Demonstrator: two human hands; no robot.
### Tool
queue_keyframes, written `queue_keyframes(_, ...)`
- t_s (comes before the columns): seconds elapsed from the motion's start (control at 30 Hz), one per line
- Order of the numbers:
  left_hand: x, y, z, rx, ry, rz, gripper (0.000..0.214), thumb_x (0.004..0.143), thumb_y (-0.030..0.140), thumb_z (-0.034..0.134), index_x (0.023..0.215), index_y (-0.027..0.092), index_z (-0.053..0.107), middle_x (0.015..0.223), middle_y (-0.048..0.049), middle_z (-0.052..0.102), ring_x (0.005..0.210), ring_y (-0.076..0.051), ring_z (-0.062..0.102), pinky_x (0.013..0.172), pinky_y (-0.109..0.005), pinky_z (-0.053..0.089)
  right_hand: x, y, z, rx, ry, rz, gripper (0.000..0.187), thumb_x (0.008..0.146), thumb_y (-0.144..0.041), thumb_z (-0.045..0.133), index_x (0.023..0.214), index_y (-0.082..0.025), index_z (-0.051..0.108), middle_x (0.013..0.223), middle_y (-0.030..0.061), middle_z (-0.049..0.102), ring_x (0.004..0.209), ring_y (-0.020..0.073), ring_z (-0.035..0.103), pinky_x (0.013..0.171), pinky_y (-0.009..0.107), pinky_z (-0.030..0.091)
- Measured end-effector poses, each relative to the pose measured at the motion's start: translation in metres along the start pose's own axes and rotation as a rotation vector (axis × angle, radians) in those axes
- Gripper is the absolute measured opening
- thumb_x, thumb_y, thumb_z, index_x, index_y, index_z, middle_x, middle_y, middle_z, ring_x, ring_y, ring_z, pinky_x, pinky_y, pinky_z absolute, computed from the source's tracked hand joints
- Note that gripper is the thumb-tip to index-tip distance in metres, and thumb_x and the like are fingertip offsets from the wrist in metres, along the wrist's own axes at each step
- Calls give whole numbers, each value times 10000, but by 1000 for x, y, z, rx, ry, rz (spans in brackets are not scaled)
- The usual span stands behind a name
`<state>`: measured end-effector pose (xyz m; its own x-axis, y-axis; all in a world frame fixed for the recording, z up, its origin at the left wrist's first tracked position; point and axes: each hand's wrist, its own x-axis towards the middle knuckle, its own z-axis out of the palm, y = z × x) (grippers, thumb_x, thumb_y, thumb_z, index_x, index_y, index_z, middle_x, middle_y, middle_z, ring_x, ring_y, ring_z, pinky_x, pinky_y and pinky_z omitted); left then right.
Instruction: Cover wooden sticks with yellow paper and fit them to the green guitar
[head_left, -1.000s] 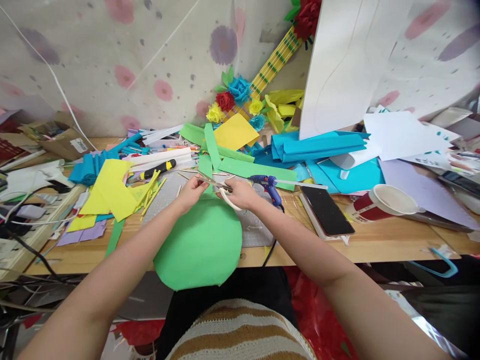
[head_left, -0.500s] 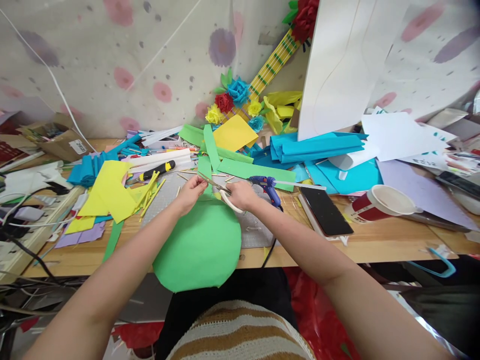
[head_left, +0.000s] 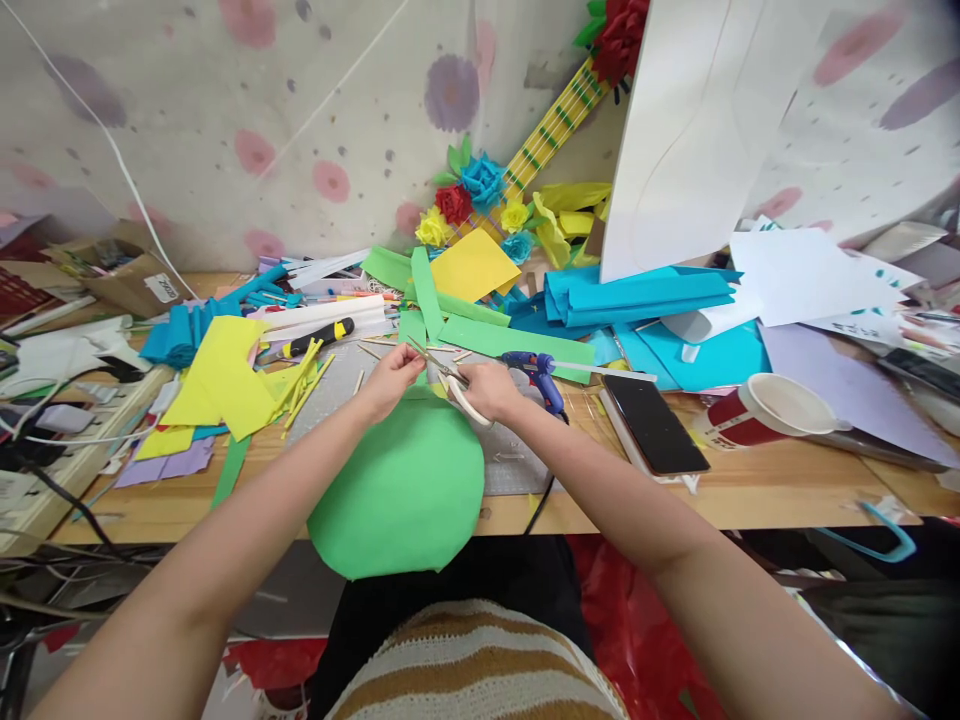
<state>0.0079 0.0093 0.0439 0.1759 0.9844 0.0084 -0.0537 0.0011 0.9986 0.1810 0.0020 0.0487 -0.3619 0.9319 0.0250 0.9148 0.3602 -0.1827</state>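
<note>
In the head view, my right hand grips a pair of scissors by its pale handles. The blades point up and left, and look slightly apart. Beside their tips, my left hand is pinched closed; what lies between its fingertips is too small to make out. Below both hands sits a large round green paper shape, overhanging the table's front edge. Just beyond the blades lie green paper strips. A blue glue gun rests right of my right hand.
A grey cutting mat lies under the work. To the right are a phone and a paper cup. Yellow paper and a yellow-black utility knife are at left. A flower-decorated paper guitar leans behind.
The scissor blades have spread a little and tilted. My left hand has shifted slightly right, its fingertips still pinched. The whole view has moved slightly.
</note>
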Motion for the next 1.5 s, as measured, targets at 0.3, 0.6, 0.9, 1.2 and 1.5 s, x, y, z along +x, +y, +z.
queue_keyframes(0.3,-3,5,1,-205,-50,-135,141,686,141,586,642,144,453,549,42,386,467,-41,305,452,-191,216,1,7,-2,16,-21,-60,428,775,-500,384,776,-164,649,766,83,655,674,166,550,546,237,283)
queue_keyframes(0.6,-7,17,1,-308,-175,-255,193,657,197,658,654,147,471,576,24,410,475,-42,335,436,-194,228,2,22,-9,177,-18,-223,318,739,-383,438,682,-128,621,628,6,572,548,85,376,504,213,214)
queue_keyframes(0.9,-6,14,7,111,-62,24,173,667,238,631,689,152,484,619,33,455,569,-71,400,547,-208,315,-4,20,-2,151,54,-151,301,777,-399,410,792,-173,608,752,28,626,627,119,472,555,210,257)
queue_keyframes(1.2,1,8,4,132,-83,58,158,678,248,602,682,157,474,629,30,475,602,-81,430,599,-217,336,-4,14,-1,117,108,-95,307,768,-424,411,754,-189,608,737,29,636,636,133,504,550,218,260)
queue_keyframes(1.5,-7,12,3,32,-104,0,217,698,332,611,687,164,475,600,36,441,544,-67,371,527,-203,293,-6,21,5,112,103,-66,350,782,-413,384,681,-169,613,660,32,623,588,119,490,521,220,243)
